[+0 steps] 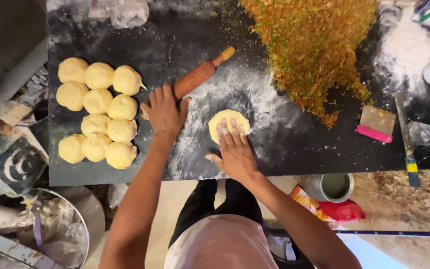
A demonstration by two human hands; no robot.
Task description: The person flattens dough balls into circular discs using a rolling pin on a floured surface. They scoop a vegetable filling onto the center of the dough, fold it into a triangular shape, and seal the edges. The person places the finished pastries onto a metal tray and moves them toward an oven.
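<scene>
The dough balls point(99, 110) and the flattened dough disc point(229, 123) were pale yellow on a black slab point(294, 144) dusted white. The rolling pin point(201, 73) was reddish brown, the chopped heap point(314, 45) orange and green, and the scraper point(376, 124) had a pink handle.

Left hand point(164, 112) grips a brown wooden rolling pin point(200, 74); right hand point(235, 149) lies flat on a pale yellow dough disc point(228, 121) on a floured black slab point(274, 144), beside round yellow dough balls point(100, 112).

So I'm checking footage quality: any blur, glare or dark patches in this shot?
Head view: evenly lit and mostly sharp; the left hand on the rolling pin and the right hand on the dough disc look slightly soft; no strong glare; the upper left corner is dark.
</scene>
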